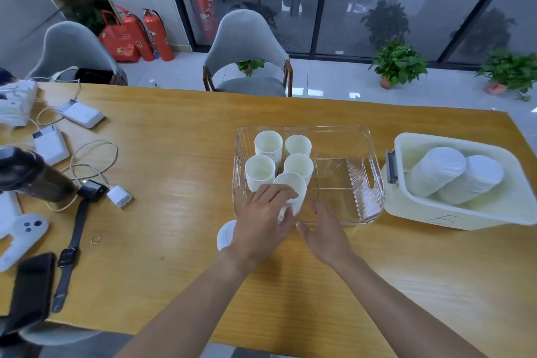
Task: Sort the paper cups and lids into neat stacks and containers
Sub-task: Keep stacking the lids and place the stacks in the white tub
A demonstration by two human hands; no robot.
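The left hand (263, 221) has its fingers (279, 192) curled around the nearest paper cup (292, 183), placing it in the clear tray (374, 171) near the bench's middle, beside four other cup stacks (268, 142). The right hand (325, 229) hovers beside it with fingers relaxed and holding nothing. Next, I think, the loose lid (226, 234) near the front edge must go to the lid stacks (456, 174) in the white bin (406, 142).

Single head view, wide-angle, angled forward and down.
Looks from the near edge of the wooden table (174, 154) across it to a grey chair (247, 46) and glass wall beyond; forearms enter from below.
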